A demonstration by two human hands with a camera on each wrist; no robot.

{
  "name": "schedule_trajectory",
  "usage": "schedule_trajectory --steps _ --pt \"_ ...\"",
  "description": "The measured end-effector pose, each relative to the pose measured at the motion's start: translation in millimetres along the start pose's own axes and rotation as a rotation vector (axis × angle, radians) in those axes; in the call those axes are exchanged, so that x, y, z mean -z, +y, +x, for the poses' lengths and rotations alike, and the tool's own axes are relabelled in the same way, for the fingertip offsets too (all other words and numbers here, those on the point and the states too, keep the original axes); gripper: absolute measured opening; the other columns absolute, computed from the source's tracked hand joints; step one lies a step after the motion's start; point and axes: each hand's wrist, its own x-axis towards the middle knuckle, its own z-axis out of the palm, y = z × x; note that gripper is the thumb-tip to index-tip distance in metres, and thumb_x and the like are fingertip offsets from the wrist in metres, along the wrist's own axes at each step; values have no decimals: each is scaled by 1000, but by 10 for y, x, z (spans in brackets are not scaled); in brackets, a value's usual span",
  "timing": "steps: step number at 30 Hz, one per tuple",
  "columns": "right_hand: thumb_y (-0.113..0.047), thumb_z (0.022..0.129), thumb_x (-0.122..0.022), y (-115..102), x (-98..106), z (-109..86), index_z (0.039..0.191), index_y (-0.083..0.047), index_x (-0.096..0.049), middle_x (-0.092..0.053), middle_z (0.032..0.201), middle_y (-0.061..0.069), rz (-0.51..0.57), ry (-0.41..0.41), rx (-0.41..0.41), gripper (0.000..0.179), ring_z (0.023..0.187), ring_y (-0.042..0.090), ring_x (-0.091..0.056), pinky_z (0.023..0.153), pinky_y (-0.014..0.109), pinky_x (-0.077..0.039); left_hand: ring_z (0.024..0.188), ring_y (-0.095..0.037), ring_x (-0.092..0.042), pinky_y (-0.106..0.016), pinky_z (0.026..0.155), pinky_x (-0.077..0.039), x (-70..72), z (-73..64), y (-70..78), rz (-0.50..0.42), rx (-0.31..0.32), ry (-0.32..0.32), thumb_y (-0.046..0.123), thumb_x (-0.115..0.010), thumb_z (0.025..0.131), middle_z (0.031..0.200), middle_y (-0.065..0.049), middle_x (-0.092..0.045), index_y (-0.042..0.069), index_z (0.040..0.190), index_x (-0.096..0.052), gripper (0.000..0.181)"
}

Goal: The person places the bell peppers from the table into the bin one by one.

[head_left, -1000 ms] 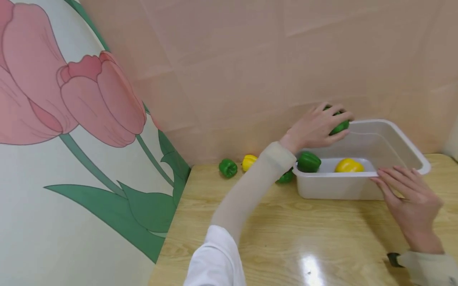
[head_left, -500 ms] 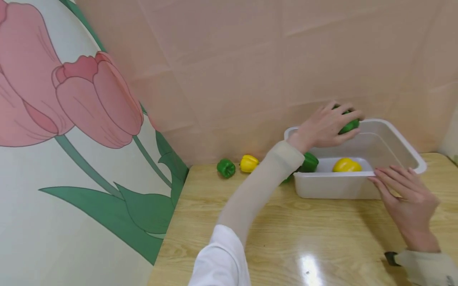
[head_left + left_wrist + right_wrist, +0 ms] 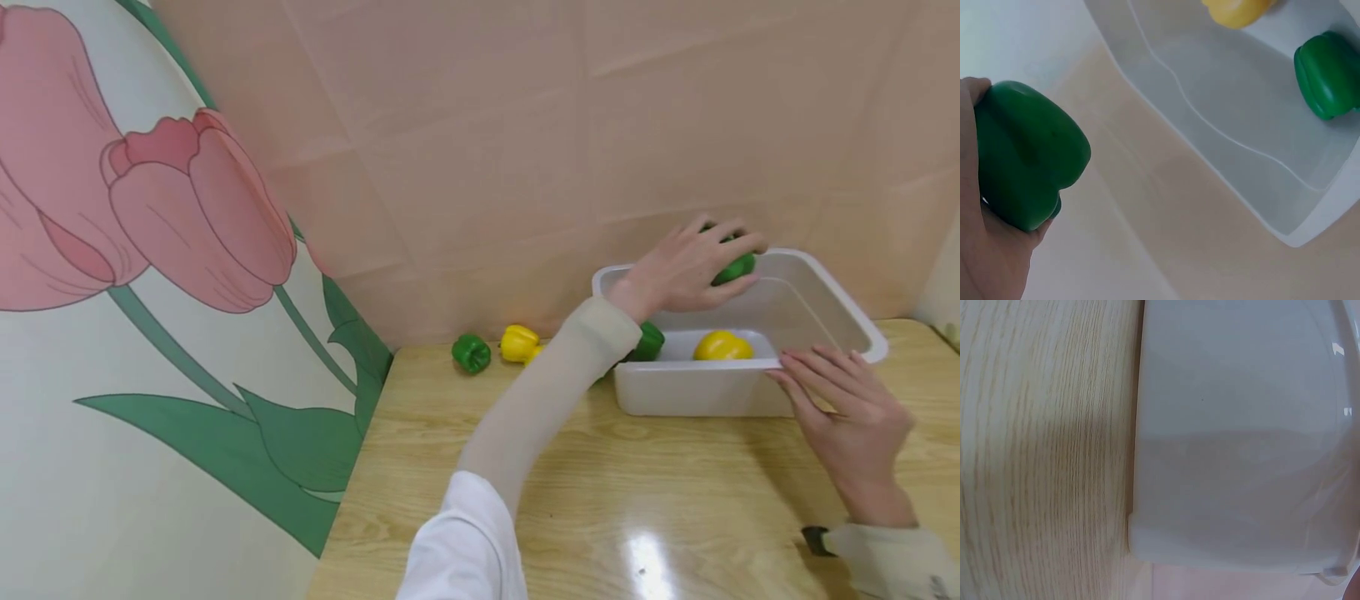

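Observation:
My left hand (image 3: 686, 265) grips a green bell pepper (image 3: 738, 268) over the back rim of a pale plastic bin (image 3: 697, 393). In the left wrist view the held pepper (image 3: 1032, 153) rests in the palm, apart from the bin. Inside the bin lie a yellow bell pepper (image 3: 723, 345) and another green bell pepper (image 3: 648, 343), which my left forearm partly covers in the head view. My right hand (image 3: 855, 425) pinches the bin's front rim near its right end, thumb outside. The right wrist view shows mostly the bin's outer wall (image 3: 1235, 456).
Left of the bin on the wooden table (image 3: 600, 492) stand a green bell pepper (image 3: 471, 354) and a yellow bell pepper (image 3: 519, 343). More yellow shows beside it, partly behind my left sleeve. A brownish-pink sheet (image 3: 480, 167) hangs behind, and a tulip-painted wall (image 3: 180, 350) bounds the left side.
My left hand has carried the green bell pepper rightward above the bin and then slowed almost to a stop. My right hand keeps its hold on the rim. The head view has turned slightly.

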Motion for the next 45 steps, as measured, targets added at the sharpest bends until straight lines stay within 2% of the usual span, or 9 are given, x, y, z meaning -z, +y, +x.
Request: schedule_trajectory --steps 6,11,21,27,34,45 --pt "-40 90 -87 81 -5 -45 101 -8 -87 -81 112 9 5 -19 -2 34 122 16 -73 118 33 -47 151 -15 -43 -25 126 -27 -23 -27 -30 -26 14 -11 59 -40 111 165 8 -45 33 163 -42 58" --pt "-43 92 -85 28 -19 -39 98 -7 -87 -80 112 9 13 -23 -7 37 122 13 -73 118 33 -47 153 -16 -41 -25 121 -34 -55 -66 -56 -32 13 -4 60 -41 110 165 7 -45 33 163 -43 59" --pt "-49 94 -81 -158 -9 23 98 -4 -86 -80 113 8 13 -17 -10 45 124 11 -72 119 32 -46 150 -14 -44 -24 123 -32 -84 -149 -98 -14 22 13 58 -39 112 162 9 -48 33 160 -47 55" --pt "-47 92 -83 -79 -2 -3 98 -5 -86 -80 112 9 9 -10 -9 42 123 15 -73 118 34 -47 152 -14 -43 -27 127 -27 -39 -192 -132 4 24 13 59 -37 112 163 10 -48 34 160 -47 55" --pt "-44 91 -85 19 28 -36 100 -7 -86 -80 113 9 13 -19 -15 38 122 18 -73 118 34 -47 147 -12 -48 -27 125 -31 46 -261 -135 45 8 51 56 -39 112 158 10 -53 32 157 -51 52" --pt "-38 90 -88 68 19 -49 101 -8 -87 -80 113 9 19 -27 -21 32 122 19 -74 118 35 -48 146 -11 -49 -26 124 -31 127 -360 -139 65 -4 68 56 -39 112 158 11 -54 32 156 -53 52"
